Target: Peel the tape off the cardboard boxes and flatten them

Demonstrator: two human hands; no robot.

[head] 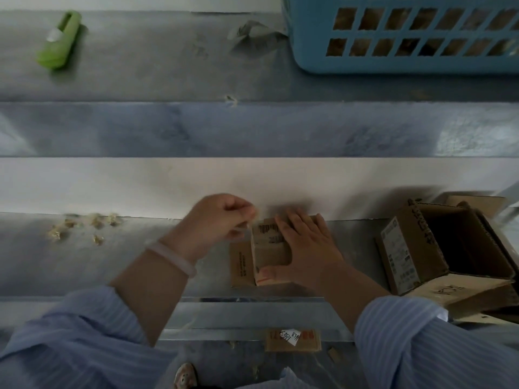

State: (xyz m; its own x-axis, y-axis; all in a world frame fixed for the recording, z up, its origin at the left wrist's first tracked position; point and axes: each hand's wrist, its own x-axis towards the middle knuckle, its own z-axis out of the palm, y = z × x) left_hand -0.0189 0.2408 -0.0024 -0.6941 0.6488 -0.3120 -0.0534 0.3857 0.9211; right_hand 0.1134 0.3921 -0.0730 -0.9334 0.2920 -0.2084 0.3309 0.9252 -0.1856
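- My left hand (222, 217) has its fingers curled, pinching a pale strip of tape (242, 227) at the far left corner of the small box (271, 255).
- My right hand (306, 242) lies flat on that box with its fingers straight, pressing it onto the desk (112, 262) in front of me.
- The box's white label (271, 233) shows a barcode; its print is too blurred to read.
- An open box (421, 248) stands to the right, its labels unreadable.
- Below the desk edge, a white slip (290, 336) on flat cardboard bears handwritten digits, seemingly "6391".
- Tape scraps (84, 226) lie to the left.

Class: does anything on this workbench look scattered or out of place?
Crumpled tape scraps lie scattered on the table left of the left hand, and crumpled paper lies beside the blue basket.
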